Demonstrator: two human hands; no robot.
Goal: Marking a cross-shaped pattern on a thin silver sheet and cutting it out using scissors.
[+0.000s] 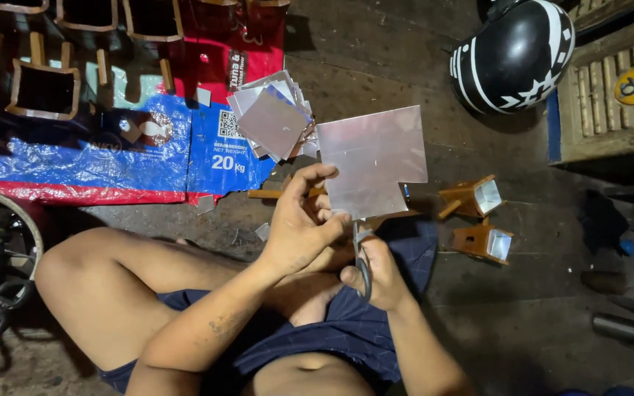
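While the person sits cross-legged on the dark floor [346, 66], the left hand [299, 227] is pinched on the lower edge of a square metal sheet [372, 158], fingers over its face, holding it up above the lap. Just below, the right hand [376, 271] is closed around the handles of a pair of scissors [362, 253], whose blades meet the sheet's bottom edge; a notch is cut out of the sheet's lower right corner.

Two small wooden box frames [478, 220] lie on the floor just right of the sheet, each with a pale metal piece set in its open mouth. More open wooden frames [42, 88] stand in rows at upper left on a blue and red plastic sack [111, 158]; their insides look dark, and what they hold cannot be told. A loose pile of cut metal squares [273, 117] rests on the sack's right edge, touching the held sheet's left side in view.

A black helmet [515, 55] sits at upper right beside a wooden crate [610, 95]. Bare floor lies open between the pile and the helmet, and at the lower right.
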